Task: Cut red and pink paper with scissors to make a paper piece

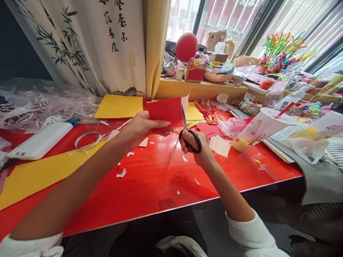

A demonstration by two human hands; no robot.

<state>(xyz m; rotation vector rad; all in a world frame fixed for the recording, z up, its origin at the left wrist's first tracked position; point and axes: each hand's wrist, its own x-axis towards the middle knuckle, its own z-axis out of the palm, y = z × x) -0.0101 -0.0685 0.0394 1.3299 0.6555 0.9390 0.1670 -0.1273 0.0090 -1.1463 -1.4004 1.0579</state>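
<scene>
Above the table (128, 203), the left hand (143, 128) pinches a red paper sheet (166, 111) between thumb and fingers. At the sheet's right edge stand the blades of the scissors (185, 125), their black handles gripped in the right hand's (202, 151) curled fingers. Left of the sheet lies yellow paper (119, 106); nearer the person than it, white scraps (122, 174); well to its right, a tilted cup (252, 130).

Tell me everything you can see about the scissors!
The scissors have black, plastic-looking handle loops and slim, metal-looking blades. The right hand grips them by the loops, above the red table. Their blades point up and away, at the right edge of the red paper in the left hand. How wide they're open is hard to tell.
</scene>
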